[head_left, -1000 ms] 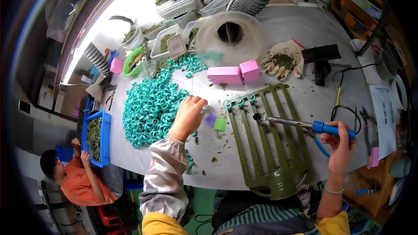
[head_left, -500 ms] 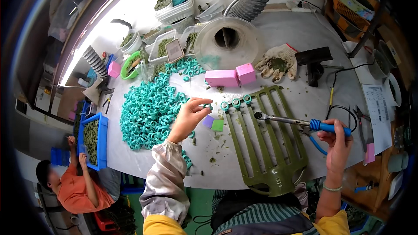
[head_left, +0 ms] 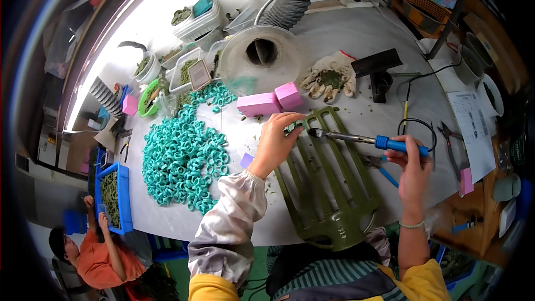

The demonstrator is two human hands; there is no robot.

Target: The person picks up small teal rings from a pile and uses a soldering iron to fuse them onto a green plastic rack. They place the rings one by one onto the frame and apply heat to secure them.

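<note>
My left hand (head_left: pixel 275 144) is closed in a pinch at the far-left corner of an olive-green slotted frame (head_left: pixel 339 224). Its fingers partly hide a small teal ring (head_left: pixel 293 129) between them. In my right hand (head_left: pixel 411 170) is a soldering iron (head_left: pixel 356 138) with a blue handle, gripped like a pen. The iron's dark, flattened tip points left and lies close to my left fingertips, over the frame's far end. Whether the tip touches the ring or the frame, I cannot tell. A large pile of teal rings (head_left: pixel 178 161) lies left of my left hand.
Pink blocks (head_left: pixel 259 105), a stained glove (head_left: pixel 330 78) and a clear round cover (head_left: pixel 234 61) with a duct stand behind the frame. Pliers (head_left: pixel 384 173) and a black cable (head_left: pixel 409 92) lie to the right. At far left another person (head_left: pixel 103 256) sits by a blue crate (head_left: pixel 127 200).
My left hand has moved right with the teal ring to the frame's corner, beside the iron's tip. The whole view has shifted, so the table things appear further left.
</note>
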